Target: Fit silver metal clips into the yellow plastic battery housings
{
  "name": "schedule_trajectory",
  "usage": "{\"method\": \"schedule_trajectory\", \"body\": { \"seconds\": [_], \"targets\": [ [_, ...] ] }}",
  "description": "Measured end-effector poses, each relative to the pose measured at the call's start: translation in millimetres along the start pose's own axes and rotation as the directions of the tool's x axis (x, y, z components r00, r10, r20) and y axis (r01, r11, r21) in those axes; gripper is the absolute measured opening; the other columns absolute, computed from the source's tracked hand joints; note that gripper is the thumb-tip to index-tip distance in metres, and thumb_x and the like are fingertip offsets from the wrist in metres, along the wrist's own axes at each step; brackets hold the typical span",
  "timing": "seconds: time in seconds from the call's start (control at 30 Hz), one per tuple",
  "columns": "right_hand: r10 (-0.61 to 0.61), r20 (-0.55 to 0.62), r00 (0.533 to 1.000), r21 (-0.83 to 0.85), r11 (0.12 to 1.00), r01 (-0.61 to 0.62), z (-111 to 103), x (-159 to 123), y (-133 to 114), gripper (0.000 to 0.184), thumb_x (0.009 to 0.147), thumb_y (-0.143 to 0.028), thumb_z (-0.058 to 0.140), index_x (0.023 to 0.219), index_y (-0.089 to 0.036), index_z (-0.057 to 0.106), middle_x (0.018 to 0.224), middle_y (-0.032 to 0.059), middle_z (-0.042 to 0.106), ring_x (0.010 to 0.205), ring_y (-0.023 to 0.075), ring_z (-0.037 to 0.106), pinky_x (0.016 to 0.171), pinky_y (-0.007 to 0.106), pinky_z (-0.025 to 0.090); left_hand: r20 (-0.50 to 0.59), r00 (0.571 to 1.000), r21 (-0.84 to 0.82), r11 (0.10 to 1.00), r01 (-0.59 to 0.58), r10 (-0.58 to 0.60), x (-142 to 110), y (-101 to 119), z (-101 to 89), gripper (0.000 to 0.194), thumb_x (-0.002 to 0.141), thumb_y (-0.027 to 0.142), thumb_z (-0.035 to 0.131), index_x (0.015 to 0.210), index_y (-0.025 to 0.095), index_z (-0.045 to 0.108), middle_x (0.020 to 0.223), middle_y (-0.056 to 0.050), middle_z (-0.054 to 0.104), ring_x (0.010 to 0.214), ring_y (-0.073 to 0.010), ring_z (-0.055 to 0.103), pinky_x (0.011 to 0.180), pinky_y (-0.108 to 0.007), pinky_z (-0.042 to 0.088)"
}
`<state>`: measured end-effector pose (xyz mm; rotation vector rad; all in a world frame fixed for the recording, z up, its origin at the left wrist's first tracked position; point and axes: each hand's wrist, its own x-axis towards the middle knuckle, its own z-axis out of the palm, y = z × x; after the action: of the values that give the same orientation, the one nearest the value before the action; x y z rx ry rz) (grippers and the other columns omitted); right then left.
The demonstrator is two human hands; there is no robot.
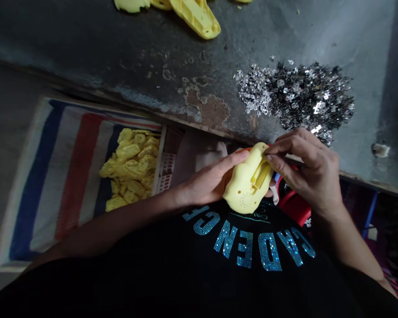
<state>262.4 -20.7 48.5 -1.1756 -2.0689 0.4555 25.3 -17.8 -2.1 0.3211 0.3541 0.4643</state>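
We find the left hand (210, 179) with fingers extended and together, supporting a yellow plastic shell (243, 187) at lower centre of the frame. The right hand (307, 172) is curled over the shell's upper end, gripping it. Metal pieces (295, 99) lie piled on the surface (119, 75) at upper right.

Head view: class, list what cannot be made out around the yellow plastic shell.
In the head view:
Underside of the yellow plastic shell: hidden by the left hand and right hand.
Red plastic object: mostly hidden by the right hand.
Yellow plastic parts: cut off by the top edge.
Shiny metal pieces: too small to tell their shape.
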Motion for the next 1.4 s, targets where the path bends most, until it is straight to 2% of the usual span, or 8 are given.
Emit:
{"method": "schedule_trajectory", "body": {
  "seconds": [0.27, 0.57, 0.73, 0.87, 1.03, 1.17, 1.3, 1.4],
  "targets": [
    [-0.021, 0.007, 1.0, -0.051, 0.998, 0.021, 0.3, -2.9, 0.1, 0.009, 0.107, -0.017, 0.081, 0.107, -0.026, 0.078, 0.098, 0.003, 0.081, 0.086, 0.0201, 0.078, 0.074, 0.034, 0.062, -0.046, 0.999, 0.01, 1.0, -0.026, 0.027, -0.3, 1.4, 0.5, 0.085, 0.11, 0.06, 0.077, 0.179, 0.016, 0.054, 0.137, -0.018, 0.09, 0.122, -0.0371, 0.089, 0.114, -0.053, 0.07],
    [0.055, 0.179, 0.982, 0.011, 0.998, -0.058, -12.8, 14.5, 3.3, 0.013, 0.106, -0.028, 0.081, 0.096, -0.026, 0.073, 0.088, 0.0007, 0.076, 0.074, 0.0172, 0.071, 0.064, 0.031, 0.057, -0.067, 0.997, -0.008, 0.999, -0.038, 0.038, -1.3, -2.0, 4.1, 0.083, 0.108, 0.056, 0.083, 0.176, 0.016, 0.056, 0.148, -0.022, 0.085, 0.135, -0.042, 0.084, 0.115, -0.057, 0.069],
    [0.076, 0.298, 0.952, -0.087, 0.995, -0.052, -21.8, 24.4, -4.0, 0.006, 0.106, -0.024, 0.077, 0.1, -0.023, 0.077, 0.092, 0.0021, 0.076, 0.074, 0.016, 0.071, 0.065, 0.03, 0.056, -0.194, 0.977, 0.041, 0.996, -0.082, 0.089, -3.3, -5.6, 3.9, 0.067, 0.108, 0.05, 0.084, 0.164, 0.016, 0.068, 0.16, -0.022, 0.079, 0.146, -0.0405, 0.077, 0.126, -0.055, 0.063],
    [0.07, 0.229, 0.971, -0.075, 0.996, -0.054, -17.6, 22.5, -6.0, 0.005, 0.108, -0.024, 0.08, 0.104, -0.026, 0.083, 0.095, 0.0033, 0.08, 0.078, 0.019, 0.075, 0.067, 0.034, 0.058, -0.139, 0.989, -0.001, 0.998, -0.056, 0.055, -2.9, -5.1, 0.1, 0.07, 0.112, 0.054, 0.078, 0.171, 0.019, 0.062, 0.161, -0.019, 0.079, 0.147, -0.0406, 0.078, 0.129, -0.059, 0.059],
    [0.08, -0.025, 0.997, 0.088, 0.993, -0.077, -8.7, 1.3, -1.6, 0.019, 0.106, -0.018, 0.084, 0.115, -0.035, 0.089, 0.107, 0.0034, 0.087, 0.097, 0.0258, 0.082, 0.084, 0.042, 0.067, 0.041, 0.998, -0.057, 0.997, 0.051, -0.049, -2.2, 0.8, -11.1, 0.089, 0.112, 0.069, 0.071, 0.178, 0.011, 0.053, 0.135, -0.021, 0.09, 0.124, -0.0392, 0.088, 0.12, -0.056, 0.063],
    [0.199, -0.026, 0.98, 0.175, 0.966, -0.191, -6.6, -13.7, 6.8, 0.021, 0.106, -0.023, 0.087, 0.122, -0.037, 0.089, 0.111, 0.0033, 0.085, 0.098, 0.0261, 0.079, 0.083, 0.043, 0.066, 0.065, 0.996, -0.036, 0.998, 0.059, -0.057, -1.3, 3.5, -11.3, 0.094, 0.108, 0.075, 0.075, 0.177, 0.014, 0.055, 0.126, -0.019, 0.092, 0.114, -0.0372, 0.091, 0.102, -0.047, 0.069],
    [0.288, 0.153, 0.945, 0.249, 0.914, -0.319, -11.3, -7.0, 11.6, 0.03, 0.104, -0.036, 0.091, 0.134, -0.036, 0.084, 0.12, 0.0046, 0.083, 0.095, 0.0251, 0.078, 0.084, 0.044, 0.066, -0.068, 0.994, 0.102, 0.992, -0.075, 0.082, -1.0, 1.0, -2.4, 0.093, 0.103, 0.068, 0.085, 0.177, 0.018, 0.057, 0.132, -0.017, 0.091, 0.113, -0.0345, 0.09, 0.095, -0.042, 0.071],
    [0.247, 0.238, 0.939, 0.204, 0.933, -0.297, -16.0, 5.5, 8.2, 0.027, 0.105, -0.041, 0.091, 0.128, -0.031, 0.084, 0.117, 0.0063, 0.082, 0.093, 0.0244, 0.076, 0.082, 0.042, 0.065, -0.198, 0.961, 0.264, 0.955, -0.137, 0.192, -3.2, -3.1, -0.9, 0.085, 0.098, 0.068, 0.092, 0.166, 0.023, 0.07, 0.142, -0.014, 0.088, 0.117, -0.0326, 0.087, 0.087, -0.035, 0.07]
  ]
}}
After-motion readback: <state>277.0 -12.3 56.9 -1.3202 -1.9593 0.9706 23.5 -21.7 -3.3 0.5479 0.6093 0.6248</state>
